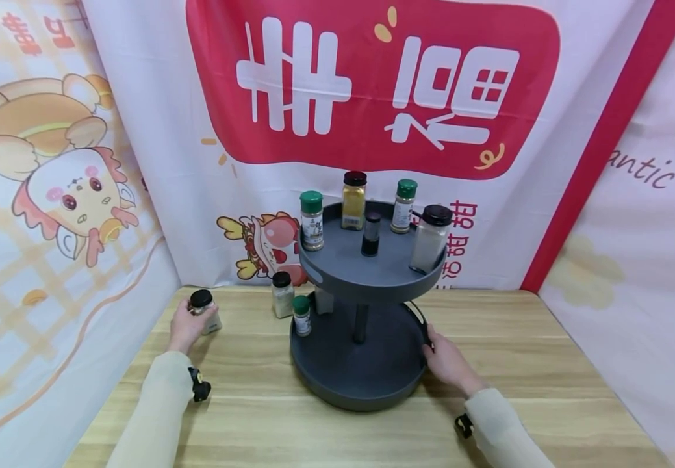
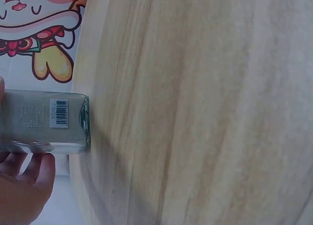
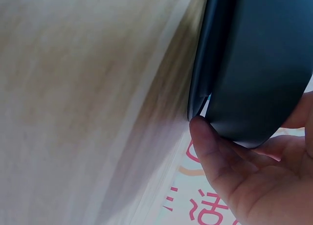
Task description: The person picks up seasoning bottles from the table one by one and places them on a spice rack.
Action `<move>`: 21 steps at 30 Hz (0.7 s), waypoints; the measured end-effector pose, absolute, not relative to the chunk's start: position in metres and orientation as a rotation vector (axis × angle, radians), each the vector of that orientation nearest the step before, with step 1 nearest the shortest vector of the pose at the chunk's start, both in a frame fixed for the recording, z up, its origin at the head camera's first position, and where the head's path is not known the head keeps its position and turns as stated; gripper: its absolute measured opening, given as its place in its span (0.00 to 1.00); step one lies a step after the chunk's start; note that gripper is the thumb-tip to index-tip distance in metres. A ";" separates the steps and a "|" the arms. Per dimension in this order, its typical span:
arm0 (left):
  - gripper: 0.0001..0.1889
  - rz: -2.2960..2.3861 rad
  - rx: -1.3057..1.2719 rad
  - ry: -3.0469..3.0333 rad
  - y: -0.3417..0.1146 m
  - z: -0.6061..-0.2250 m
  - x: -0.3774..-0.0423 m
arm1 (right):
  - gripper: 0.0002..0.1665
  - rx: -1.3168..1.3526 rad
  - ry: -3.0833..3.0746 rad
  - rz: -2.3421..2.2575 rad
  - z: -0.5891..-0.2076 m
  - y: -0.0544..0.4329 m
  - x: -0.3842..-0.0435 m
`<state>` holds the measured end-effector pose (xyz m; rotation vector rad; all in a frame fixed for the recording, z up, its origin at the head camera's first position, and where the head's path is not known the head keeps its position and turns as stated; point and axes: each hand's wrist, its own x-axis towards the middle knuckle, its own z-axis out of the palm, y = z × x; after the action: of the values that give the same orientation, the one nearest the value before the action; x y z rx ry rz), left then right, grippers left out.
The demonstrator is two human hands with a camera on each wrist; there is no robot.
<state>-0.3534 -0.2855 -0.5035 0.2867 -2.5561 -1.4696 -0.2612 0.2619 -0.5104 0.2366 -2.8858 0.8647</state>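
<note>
My left hand (image 1: 187, 325) grips a square glass spice jar (image 1: 211, 322) with a black lid, at the left of the table. In the left wrist view the jar (image 2: 41, 120) shows a barcode label, and its base is close to the wood. My right hand (image 1: 448, 357) holds the right side of the lower tray of a dark grey two-tier turntable organizer (image 1: 360, 396). Up close in the right wrist view, fingers (image 3: 210, 146) lie at the tray's edge (image 3: 259, 83). A green-capped shaker (image 1: 302, 318) and a partly hidden jar (image 1: 323, 300) stand on that lower tray.
On the upper tray (image 1: 372, 279) stand several bottles, among them a large black-lidded jar (image 1: 429, 240), a yellow-filled jar (image 1: 353, 201) and green-capped shakers (image 1: 312, 224). Another black-lidded jar (image 1: 282, 296) is on the table left of the organizer. A printed cloth (image 1: 162, 130) hangs behind.
</note>
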 end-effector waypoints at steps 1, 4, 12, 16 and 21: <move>0.37 -1.475 0.294 -2.557 -0.286 -0.503 -0.354 | 0.33 0.237 -2.885 0.860 -0.510 0.262 -0.261; 0.37 -1.478 0.306 -2.563 -0.287 -0.503 -0.354 | 0.33 0.238 -2.878 0.856 -0.510 0.261 -0.261; 0.37 -1.490 0.290 -2.556 -0.289 -0.506 -0.353 | 0.33 0.258 -2.857 0.833 -0.511 0.260 -0.258; 0.35 -1.481 0.278 -2.544 -0.289 -0.507 -0.353 | 0.33 0.257 -2.863 0.834 -0.511 0.260 -0.257; 0.32 -1.422 0.294 -2.558 -0.287 -0.506 -0.353 | 0.33 0.252 -2.874 0.824 -0.510 0.260 -0.256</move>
<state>-0.3527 -0.2865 -0.5063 0.2939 -2.5575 -1.4219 -0.2563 0.2599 -0.5099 0.2522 -2.8737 0.8244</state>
